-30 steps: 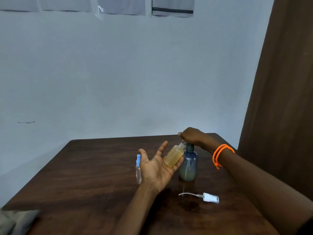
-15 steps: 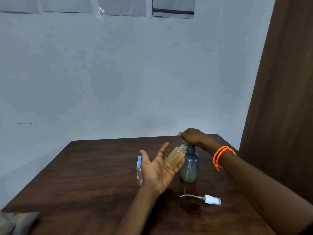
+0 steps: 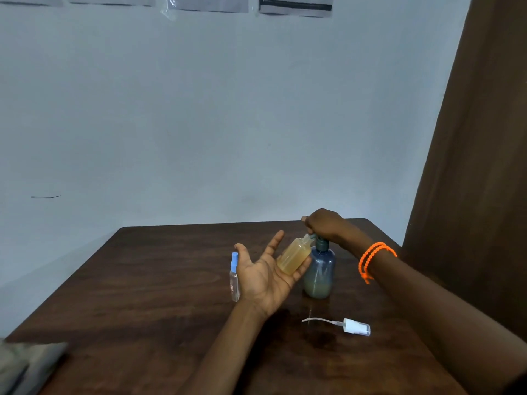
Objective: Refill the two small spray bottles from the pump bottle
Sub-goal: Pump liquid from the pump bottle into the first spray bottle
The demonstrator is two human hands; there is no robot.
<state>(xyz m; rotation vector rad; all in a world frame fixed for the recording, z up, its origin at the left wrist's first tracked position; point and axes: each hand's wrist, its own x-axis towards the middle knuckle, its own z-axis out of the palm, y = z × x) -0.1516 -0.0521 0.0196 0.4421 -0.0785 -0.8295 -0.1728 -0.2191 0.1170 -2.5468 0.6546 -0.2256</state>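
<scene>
A blue-grey pump bottle [image 3: 319, 273] stands upright on the dark wooden table [image 3: 159, 286], with pale liquid low inside. My right hand [image 3: 322, 223] rests closed over its pump head. My left hand [image 3: 266, 273] lies palm up, fingers spread, and cradles a small uncapped spray bottle [image 3: 295, 256] of yellowish liquid, tilted so its neck meets the pump spout. A second small clear spray bottle [image 3: 234, 277] with a blue cap stands just left of my left hand. A white spray cap [image 3: 355, 327] with its dip tube lies on the table, in front of the pump bottle.
The table's far edge meets a pale wall. A brown curtain [image 3: 479, 166] hangs at the right. Some grey cloth [image 3: 22, 366] lies at the table's near left corner. An orange bracelet [image 3: 373, 258] circles my right wrist.
Both hands and the bottles hold nearly the same pose; only the camera view has shifted slightly.
</scene>
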